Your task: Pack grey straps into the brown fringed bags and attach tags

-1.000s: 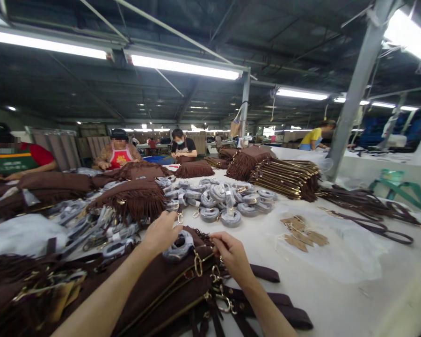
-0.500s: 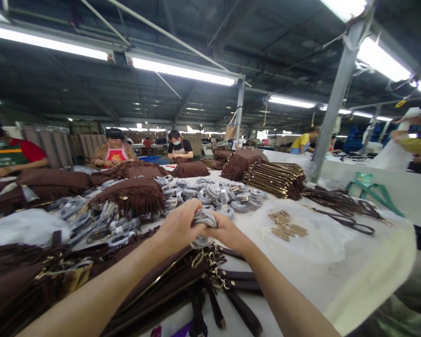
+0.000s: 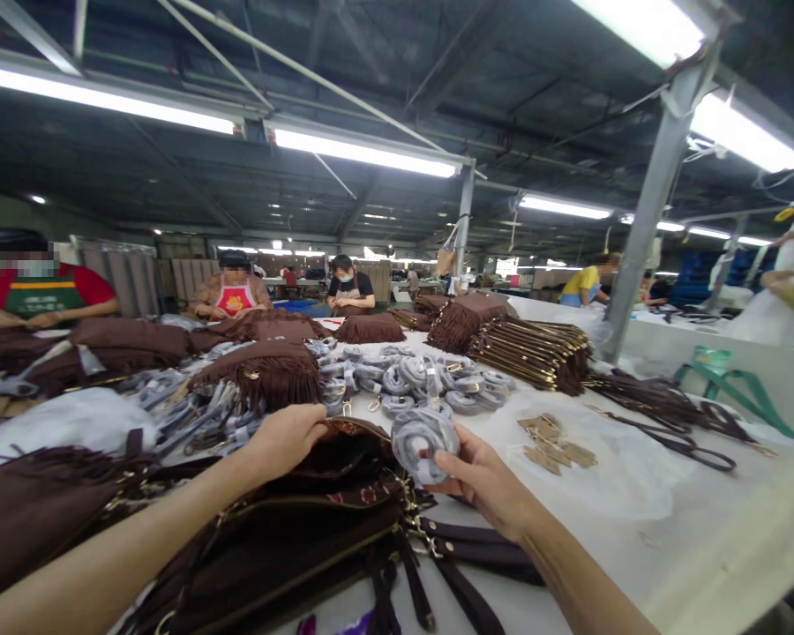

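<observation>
My right hand (image 3: 480, 481) grips a coiled strap (image 3: 422, 437) that looks wrapped in greyish plastic, thumb in front of it. It is held just right of an open dark brown handbag (image 3: 291, 547) with gold zips and a patterned lining. My left hand (image 3: 289, 441) pinches the bag's far top edge, pulling the mouth wide; its fingertips are partly hidden. Brown wrist straps (image 3: 476, 542) with gold clips hang off the bag's right end onto the table. Beyond my hands lies a heap of similar coiled straps (image 3: 403, 375).
Fringed brown bags (image 3: 261, 370) lie at left and centre, with a stack of gold-zipped bags (image 3: 535, 348) behind. Cardboard tags (image 3: 556, 441) rest on plastic film at right. A metal post (image 3: 655, 194) rises at the table's far right. Several co-workers sit across the table.
My hands have parted. My left hand moved from the coil to the bag's edge, and the bag's mouth now gapes. My right hand keeps the coil, shifted slightly right.
</observation>
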